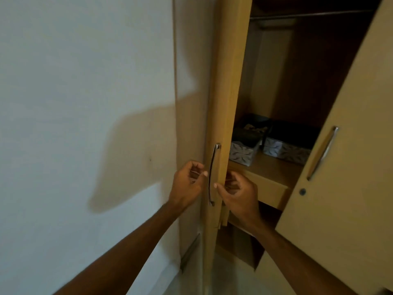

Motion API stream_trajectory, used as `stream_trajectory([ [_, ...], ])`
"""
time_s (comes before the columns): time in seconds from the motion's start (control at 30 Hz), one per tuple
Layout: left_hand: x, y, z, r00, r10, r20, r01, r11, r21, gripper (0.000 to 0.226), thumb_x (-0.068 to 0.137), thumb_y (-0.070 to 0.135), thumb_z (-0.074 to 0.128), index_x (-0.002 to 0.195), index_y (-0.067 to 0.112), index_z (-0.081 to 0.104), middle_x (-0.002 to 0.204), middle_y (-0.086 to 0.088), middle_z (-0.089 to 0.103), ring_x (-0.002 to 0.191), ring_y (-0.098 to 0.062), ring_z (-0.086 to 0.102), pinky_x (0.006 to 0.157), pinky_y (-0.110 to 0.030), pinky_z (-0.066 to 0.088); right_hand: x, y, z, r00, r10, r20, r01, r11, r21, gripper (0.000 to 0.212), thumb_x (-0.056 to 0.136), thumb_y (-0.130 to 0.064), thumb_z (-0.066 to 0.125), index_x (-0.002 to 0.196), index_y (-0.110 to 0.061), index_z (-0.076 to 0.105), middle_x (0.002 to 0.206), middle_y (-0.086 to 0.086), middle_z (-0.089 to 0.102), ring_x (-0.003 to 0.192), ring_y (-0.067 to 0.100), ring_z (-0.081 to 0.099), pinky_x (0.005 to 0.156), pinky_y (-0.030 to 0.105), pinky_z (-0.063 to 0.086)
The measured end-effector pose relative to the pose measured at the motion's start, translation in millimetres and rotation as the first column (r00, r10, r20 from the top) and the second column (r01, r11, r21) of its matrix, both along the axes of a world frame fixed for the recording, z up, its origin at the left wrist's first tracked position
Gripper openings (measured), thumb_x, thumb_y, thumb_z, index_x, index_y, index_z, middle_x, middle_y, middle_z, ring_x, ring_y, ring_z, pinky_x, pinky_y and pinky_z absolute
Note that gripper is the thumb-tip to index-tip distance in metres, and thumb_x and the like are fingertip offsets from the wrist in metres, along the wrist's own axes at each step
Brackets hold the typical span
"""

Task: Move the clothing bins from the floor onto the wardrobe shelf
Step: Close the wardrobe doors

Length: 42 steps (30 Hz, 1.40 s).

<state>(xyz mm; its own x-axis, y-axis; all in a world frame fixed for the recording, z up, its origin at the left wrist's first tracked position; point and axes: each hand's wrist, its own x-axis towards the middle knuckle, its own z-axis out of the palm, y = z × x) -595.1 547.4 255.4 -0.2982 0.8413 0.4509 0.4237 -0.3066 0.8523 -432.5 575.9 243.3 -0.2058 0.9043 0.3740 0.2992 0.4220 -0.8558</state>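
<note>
A light wooden wardrobe stands open beside a pale white wall, and both clothing bins are inside it, on the light wooden shelf at mid height. The grey-and-white patterned fabric bin on the left sits close to the shelf's front edge, partly hidden behind the left wardrobe door, and holds dark contents with something lighter toward the back. The second patterned bin, wider and dark inside, stands just beside it to the right, a narrow gap between them, its right end hidden by the right wardrobe door.

The left wardrobe door is seen nearly edge-on, with a curved silver metal handle running down its face. The left hand hovers just left of that handle, fingers loosely curled and thumb stretched toward it, grasping nothing. The right hand is just right of the door's edge, in front of the shelf's front board, fingers likewise loosely curled around nothing; its thumb tip lies by the handle, and whether it touches the door cannot be told through the blur.

The right wardrobe door stands wide open, carrying a straight silver handle and a small round lock below it. A metal hanging rail crosses the top of the dark interior, and a strip of pale floor shows below the wardrobe
</note>
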Motion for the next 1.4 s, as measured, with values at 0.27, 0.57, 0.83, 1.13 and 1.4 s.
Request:
stream_trajectory([
  [0.27, 79, 58, -8, 0.979, -0.202, -0.017, 0.201, 0.979, -0.040, 0.010, 0.087, 0.014, 0.067, 0.097, 0.014, 0.063, 0.089, 0.002, 0.066, 0.080, -0.008, 0.063, 0.069, -0.022, 0.056, 81, 30, 2, 0.954, -0.266, 0.139, 0.235, 0.949, 0.209, 0.033, 0.079, -0.031, 0.074, 0.111, -0.028, 0.066, 0.092, -0.019, 0.066, 0.083, -0.005, 0.064, 0.065, 0.011, 0.052],
  [0.57, 163, 140, -11, 0.943, -0.323, -0.082, 0.318, 0.946, -0.061, 0.007, 0.088, 0.015, 0.066, 0.095, 0.013, 0.064, 0.085, 0.004, 0.065, 0.074, -0.002, 0.058, 0.068, -0.013, 0.049, 158, 92, 3, 0.767, -0.557, 0.317, 0.413, 0.808, 0.421, 0.075, 0.083, -0.040, 0.069, 0.146, -0.024, 0.031, 0.127, -0.001, 0.063, 0.108, 0.015, 0.064, 0.081, 0.030, 0.057],
  [0.83, 213, 216, -8, 0.929, -0.363, -0.073, 0.360, 0.932, -0.052, 0.005, 0.087, 0.013, 0.066, 0.087, 0.015, 0.061, 0.075, 0.005, 0.060, 0.065, 0.001, 0.052, 0.064, -0.014, 0.047, 212, 171, 6, 0.300, -0.855, 0.424, 0.338, 0.511, 0.790, 0.072, 0.088, -0.053, 0.050, 0.148, -0.018, 0.031, 0.147, 0.017, 0.042, 0.134, 0.035, 0.039, 0.102, 0.059, 0.034],
  [1.13, 246, 276, -7, 0.952, -0.304, -0.038, 0.303, 0.952, -0.045, 0.011, 0.085, 0.010, 0.068, 0.082, 0.017, 0.059, 0.070, 0.009, 0.056, 0.061, 0.006, 0.051, 0.060, -0.009, 0.043, 237, 235, 11, 0.131, -0.900, 0.416, 0.339, 0.435, 0.834, 0.072, 0.092, -0.057, 0.036, 0.152, -0.020, 0.021, 0.157, 0.019, 0.019, 0.144, 0.040, 0.013, 0.105, 0.073, 0.019],
  [1.4, 254, 300, -10, 0.944, -0.322, -0.072, 0.320, 0.947, -0.029, 0.010, 0.087, 0.011, 0.065, 0.084, 0.017, 0.058, 0.074, 0.006, 0.058, 0.064, 0.002, 0.051, 0.062, -0.015, 0.048, 243, 258, 11, 0.211, -0.867, 0.452, 0.361, 0.498, 0.788, 0.069, 0.093, -0.060, 0.015, 0.150, -0.024, 0.027, 0.155, 0.017, 0.017, 0.142, 0.038, 0.016, 0.104, 0.073, 0.021],
])
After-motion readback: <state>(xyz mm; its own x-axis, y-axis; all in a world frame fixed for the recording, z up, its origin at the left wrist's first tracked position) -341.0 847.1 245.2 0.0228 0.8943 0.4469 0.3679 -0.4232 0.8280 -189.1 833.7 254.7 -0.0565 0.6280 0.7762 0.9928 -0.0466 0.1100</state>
